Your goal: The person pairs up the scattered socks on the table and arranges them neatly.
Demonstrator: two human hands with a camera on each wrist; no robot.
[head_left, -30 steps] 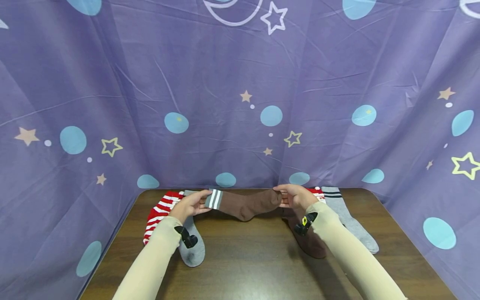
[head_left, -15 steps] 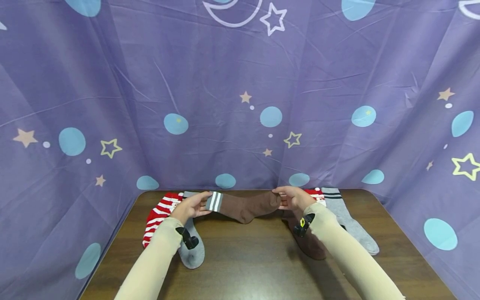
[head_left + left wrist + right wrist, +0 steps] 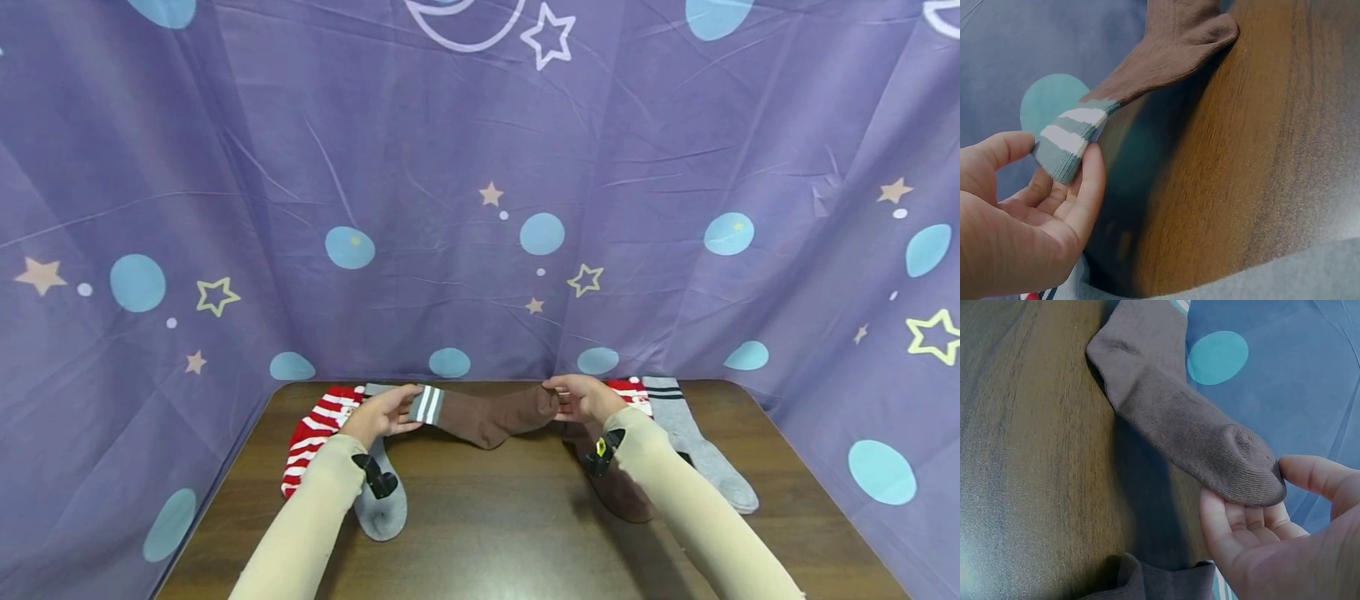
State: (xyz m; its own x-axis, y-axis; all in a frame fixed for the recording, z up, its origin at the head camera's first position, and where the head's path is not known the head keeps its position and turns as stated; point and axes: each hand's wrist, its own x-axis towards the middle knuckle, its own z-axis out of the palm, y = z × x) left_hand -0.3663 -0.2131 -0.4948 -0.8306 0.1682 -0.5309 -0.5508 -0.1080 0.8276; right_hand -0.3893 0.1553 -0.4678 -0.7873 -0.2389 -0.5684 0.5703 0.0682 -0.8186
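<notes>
Right hand [image 3: 1294,550] is gripping brown sock [image 3: 1172,415] by the toe, thumb on far side, fingers on near side. Sock is running left, heel bulging near, sliver of striped cuff [image 3: 1180,305] showing at left end. Second brown sock [image 3: 1172,582] is lying farther right, mostly cropped. Wood table [image 3: 1041,437] is filling near side, dark band [image 3: 1146,481] showing between socks. Blue cloth [image 3: 1291,394] with teal oval [image 3: 1217,357] is hanging far side.
</notes>
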